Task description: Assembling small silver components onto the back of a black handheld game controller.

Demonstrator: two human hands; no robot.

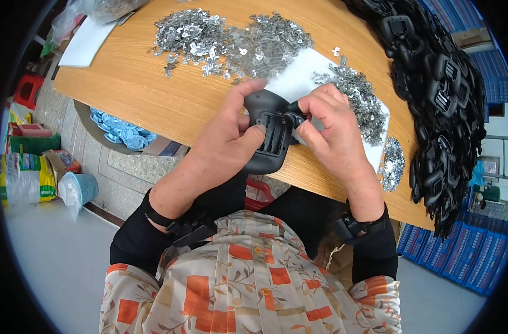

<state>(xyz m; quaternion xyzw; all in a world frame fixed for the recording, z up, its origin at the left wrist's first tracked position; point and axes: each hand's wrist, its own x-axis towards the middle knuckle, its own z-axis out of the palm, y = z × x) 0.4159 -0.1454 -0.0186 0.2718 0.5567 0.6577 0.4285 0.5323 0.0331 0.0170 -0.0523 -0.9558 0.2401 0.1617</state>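
Over the table's front edge, my left hand [223, 131] grips a black plastic housing [265, 162]. Its thumb presses at the edge of the open battery compartment [272, 136], which has several slots. My right hand [334, 128] wears black covers on the thumb and index fingertips. Those two fingers pinch together at the compartment's upper right edge. Whatever small part sits between them is hidden. Behind the hands lie heaps of small silvery metal clips [190, 36]. More clips [362, 100] rest on a white sheet [298, 71] beside my right hand.
A tall pile of black housings [446, 111] covers the table's right side. One small heap of shiny metal pieces [393, 164] lies near the right edge. To the left below are a basin of light blue pieces [126, 133], a red stool [28, 89] and a blue basket [85, 186].
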